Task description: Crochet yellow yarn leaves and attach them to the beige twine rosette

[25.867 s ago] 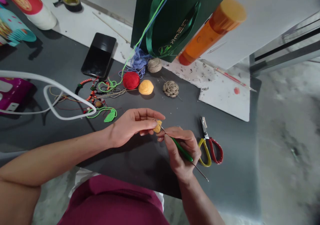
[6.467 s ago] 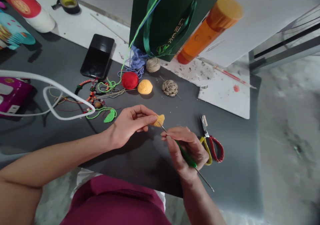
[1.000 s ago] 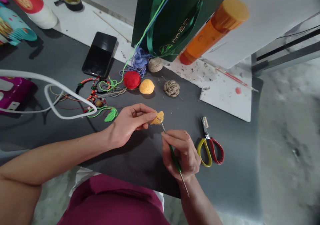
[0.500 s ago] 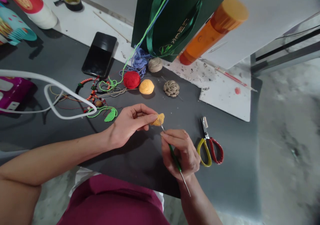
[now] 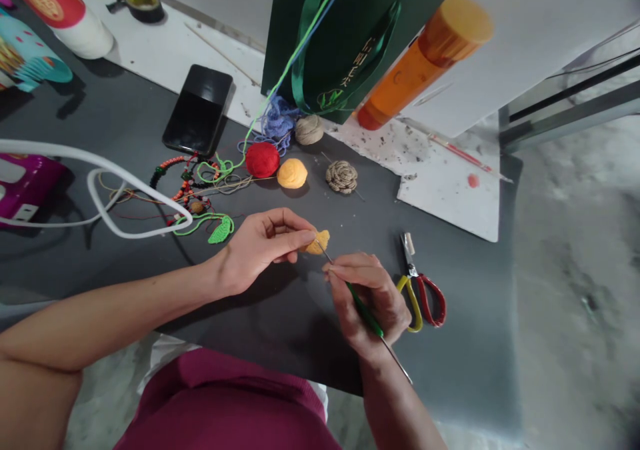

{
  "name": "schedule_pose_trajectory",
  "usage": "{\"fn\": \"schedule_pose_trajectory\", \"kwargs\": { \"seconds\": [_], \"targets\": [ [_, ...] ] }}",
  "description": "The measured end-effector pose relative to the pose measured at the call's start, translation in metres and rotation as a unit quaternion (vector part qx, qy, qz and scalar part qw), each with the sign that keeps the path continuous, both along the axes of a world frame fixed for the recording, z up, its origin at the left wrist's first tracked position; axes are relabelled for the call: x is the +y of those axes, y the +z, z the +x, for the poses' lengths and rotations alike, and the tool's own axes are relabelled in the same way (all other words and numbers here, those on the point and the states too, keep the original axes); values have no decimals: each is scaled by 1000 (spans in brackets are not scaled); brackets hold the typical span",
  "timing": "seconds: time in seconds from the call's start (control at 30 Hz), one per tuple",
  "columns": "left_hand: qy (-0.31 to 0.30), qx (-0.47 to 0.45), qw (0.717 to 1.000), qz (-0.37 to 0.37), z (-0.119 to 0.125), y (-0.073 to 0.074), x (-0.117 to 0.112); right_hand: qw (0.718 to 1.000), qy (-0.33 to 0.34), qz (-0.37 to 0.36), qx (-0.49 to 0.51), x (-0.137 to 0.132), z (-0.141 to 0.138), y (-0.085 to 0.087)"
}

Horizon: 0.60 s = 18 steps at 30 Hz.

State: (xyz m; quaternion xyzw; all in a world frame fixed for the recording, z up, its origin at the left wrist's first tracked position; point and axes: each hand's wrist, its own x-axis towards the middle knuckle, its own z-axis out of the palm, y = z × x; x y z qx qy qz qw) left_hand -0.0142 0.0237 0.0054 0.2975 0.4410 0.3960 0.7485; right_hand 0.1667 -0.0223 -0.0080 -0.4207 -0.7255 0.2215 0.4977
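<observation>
Between the thumb and fingers of my left hand (image 5: 273, 240) is pinched a small yellow crochet piece (image 5: 320, 241). My right hand (image 5: 373, 300) grips a crochet hook (image 5: 367, 313) with a green handle and metal ends. The hook's upper tip meets the yellow piece; whether it passes through a stitch I cannot tell. Just beyond my hands sit a yellow yarn ball (image 5: 292, 173), a red yarn ball (image 5: 263, 161) and a beige crocheted flower (image 5: 341, 177). Scissors (image 5: 419, 287) with one yellow and one red handle lie right beside my right hand.
A green crocheted leaf (image 5: 221, 229), beaded strings (image 5: 187, 183) and a white cable (image 5: 140, 233) are on the left. Farther back are a black phone (image 5: 199, 108), blue yarn (image 5: 277, 120), a dark green paper bag (image 5: 345, 43) and an orange bottle (image 5: 415, 70).
My right hand has shifted slightly right, and the hook now slants more, its lower end farther right. My left hand holds the yellow piece in nearly the same place.
</observation>
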Motion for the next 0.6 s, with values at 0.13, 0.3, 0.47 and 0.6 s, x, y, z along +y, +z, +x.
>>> {"fn": "schedule_pose_trajectory", "kwargs": {
  "seconds": [0.13, 0.3, 0.47, 0.6],
  "targets": [
    [3, 12, 1000, 13, 0, -1, 0, 1000, 6, 20, -11, 1, -1, 2],
    [9, 35, 998, 46, -1, 2, 0, 999, 21, 29, -13, 3, -1, 4],
    [-5, 59, 996, 63, -2, 6, 3, 999, 53, -3, -15, 4, 5, 6],
    [-39, 71, 994, 74, -4, 8, 5, 993, 73, -85, 35, 6, 12, 11]
  ]
}}
